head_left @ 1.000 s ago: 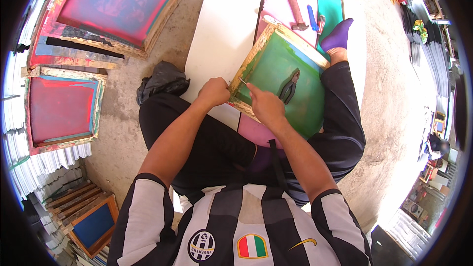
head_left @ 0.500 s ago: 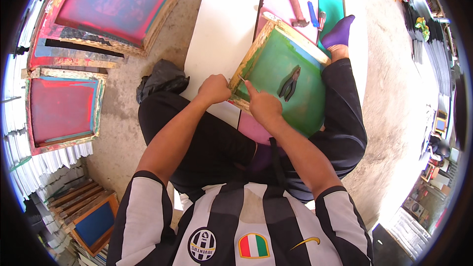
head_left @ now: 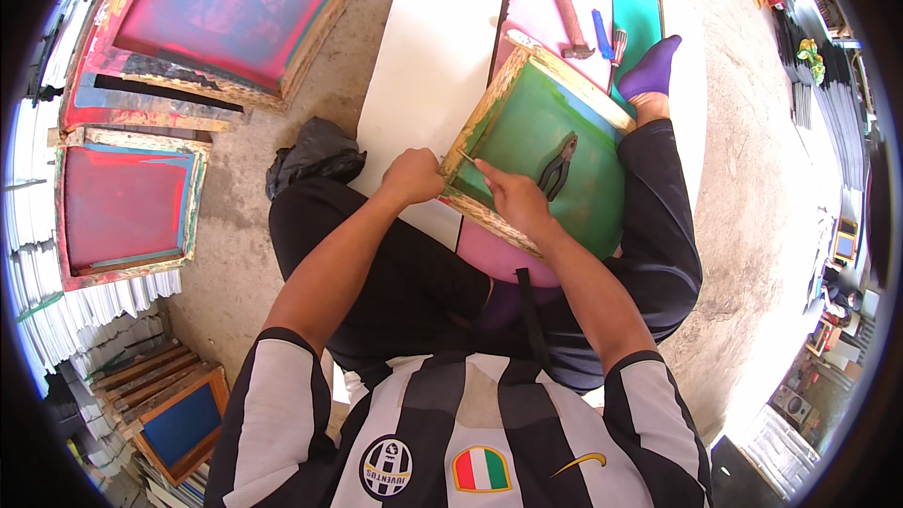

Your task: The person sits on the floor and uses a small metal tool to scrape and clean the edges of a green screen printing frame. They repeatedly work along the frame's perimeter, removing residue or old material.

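Note:
A wooden screen-printing frame with green mesh lies tilted across my lap. My left hand is closed against its left edge, the fingertips hidden from above. Over the mesh near that same side, my right hand is closed, its index finger and thumb toward the frame's wooden bar. Something thin shows at these fingertips, too small to name. Beside the right hand, dark-handled pliers rest on the mesh. Beyond the frame lie a hammer, a blue slim tool and a screwdriver.
Pink-red screen frames stand at the left, above a wooden rack with a blue panel. A black plastic bag lies by my left knee. My purple-socked foot rests near the teal board.
My right hand has shifted slightly, its index finger now more curled in and a thin thing showing at its tip. The pliers have turned a little on the mesh. My left hand stays at the frame's edge.

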Available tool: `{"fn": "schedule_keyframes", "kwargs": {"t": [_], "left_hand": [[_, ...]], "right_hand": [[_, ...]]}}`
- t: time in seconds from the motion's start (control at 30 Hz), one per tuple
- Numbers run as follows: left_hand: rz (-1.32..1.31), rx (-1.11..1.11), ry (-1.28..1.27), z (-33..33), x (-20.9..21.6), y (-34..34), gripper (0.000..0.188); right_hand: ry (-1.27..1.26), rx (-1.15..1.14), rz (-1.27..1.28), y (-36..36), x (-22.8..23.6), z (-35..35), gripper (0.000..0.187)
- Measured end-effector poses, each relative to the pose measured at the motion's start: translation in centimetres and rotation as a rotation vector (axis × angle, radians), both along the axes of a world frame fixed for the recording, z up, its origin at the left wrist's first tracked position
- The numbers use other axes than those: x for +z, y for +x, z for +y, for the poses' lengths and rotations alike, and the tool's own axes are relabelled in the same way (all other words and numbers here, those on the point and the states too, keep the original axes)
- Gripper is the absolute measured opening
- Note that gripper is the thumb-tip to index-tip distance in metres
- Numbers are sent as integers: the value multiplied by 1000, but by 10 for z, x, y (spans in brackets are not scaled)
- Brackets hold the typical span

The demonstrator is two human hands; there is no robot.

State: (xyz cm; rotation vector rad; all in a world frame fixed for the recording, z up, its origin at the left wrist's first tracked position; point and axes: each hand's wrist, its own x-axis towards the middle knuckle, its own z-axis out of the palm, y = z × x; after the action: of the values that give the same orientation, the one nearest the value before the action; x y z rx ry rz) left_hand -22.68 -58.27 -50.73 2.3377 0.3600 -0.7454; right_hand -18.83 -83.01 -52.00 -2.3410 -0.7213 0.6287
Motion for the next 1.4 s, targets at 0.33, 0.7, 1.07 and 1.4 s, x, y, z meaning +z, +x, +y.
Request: {"fn": "schedule_keyframes", "kwargs": {"t": [0.33, 0.7, 1.07, 1.4], "left_hand": [[-39, 12, -25, 4, -10, -4, 19], [-115, 9, -43, 8, -12, -8, 23], [-21, 39, -103, 10, -1, -6, 25], [-37, 28, -65, 7, -3, -1, 27]], "right_hand": [[-209, 74, -43, 10, 25, 5, 35], [180, -64, 263, 14, -2, 2, 35], [140, -356, 1155, 46, 31, 7, 40], [8, -54, 100, 9, 37, 9, 36]]}}
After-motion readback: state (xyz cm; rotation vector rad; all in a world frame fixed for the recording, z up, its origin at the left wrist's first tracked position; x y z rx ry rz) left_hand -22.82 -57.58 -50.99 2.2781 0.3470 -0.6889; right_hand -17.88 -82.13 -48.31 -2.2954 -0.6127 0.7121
